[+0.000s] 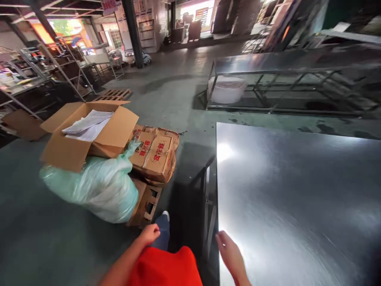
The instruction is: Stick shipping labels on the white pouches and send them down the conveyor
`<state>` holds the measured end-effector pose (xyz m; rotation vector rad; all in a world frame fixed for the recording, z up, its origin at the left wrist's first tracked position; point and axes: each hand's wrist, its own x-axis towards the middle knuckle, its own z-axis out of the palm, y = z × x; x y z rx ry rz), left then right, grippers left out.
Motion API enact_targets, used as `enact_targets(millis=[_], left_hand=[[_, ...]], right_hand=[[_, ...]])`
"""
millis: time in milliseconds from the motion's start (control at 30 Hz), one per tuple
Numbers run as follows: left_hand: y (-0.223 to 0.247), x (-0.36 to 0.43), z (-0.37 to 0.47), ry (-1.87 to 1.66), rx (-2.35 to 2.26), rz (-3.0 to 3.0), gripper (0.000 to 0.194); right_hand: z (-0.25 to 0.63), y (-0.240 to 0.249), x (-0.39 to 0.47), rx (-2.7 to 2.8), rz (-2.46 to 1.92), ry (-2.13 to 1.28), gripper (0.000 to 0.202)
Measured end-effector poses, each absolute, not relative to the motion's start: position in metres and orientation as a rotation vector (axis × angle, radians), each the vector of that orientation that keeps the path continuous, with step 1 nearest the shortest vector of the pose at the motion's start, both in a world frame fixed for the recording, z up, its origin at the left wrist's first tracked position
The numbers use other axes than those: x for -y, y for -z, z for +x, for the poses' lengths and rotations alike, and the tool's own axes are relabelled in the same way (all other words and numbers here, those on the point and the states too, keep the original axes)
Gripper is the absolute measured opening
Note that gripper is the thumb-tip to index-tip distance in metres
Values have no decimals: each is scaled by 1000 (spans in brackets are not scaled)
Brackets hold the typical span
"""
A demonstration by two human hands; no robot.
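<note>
My left hand [149, 234] is low in the view, left of the red clothing on my body, with its fingers curled in and nothing visible in them. It is nearest to the wooden pallet and the boxes. Over the left edge of a shiny metal table [285, 190] is my right hand [226, 245], its fingers curled towards the thumb with a small gap between them and no object in it. Whether it touches the table cannot be told. An open cardboard box [116, 127] holding white sheets [89, 121] stands at the left, above a pale green plastic bag [101, 186].
Taped cardboard boxes with red print [154, 155] sit beside the bag on a wooden pallet [153, 202]. A second metal table [268, 61] stands behind, with a white tub [228, 89] under it. A dark pillar [133, 31] and metal racks [64, 65] are farther left.
</note>
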<state>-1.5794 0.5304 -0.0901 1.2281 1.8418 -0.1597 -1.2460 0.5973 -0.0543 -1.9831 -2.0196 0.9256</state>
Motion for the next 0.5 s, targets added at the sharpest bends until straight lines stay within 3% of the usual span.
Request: enact_targets(millis=[200,367,500], left_hand=[[66,-652,-1611,-14,-1929,1412,28],[41,-758,-1636,-128,-2180,1479,45],[35,-837,-1635,-45,-2316,1509,53]], right_hand=[[-1341,48,-628,2132,-1698,-1357,14],[-1290,35,-691,2044,-2048,-994,26],[-1233,25,-736,1844,-2174,-923,40]])
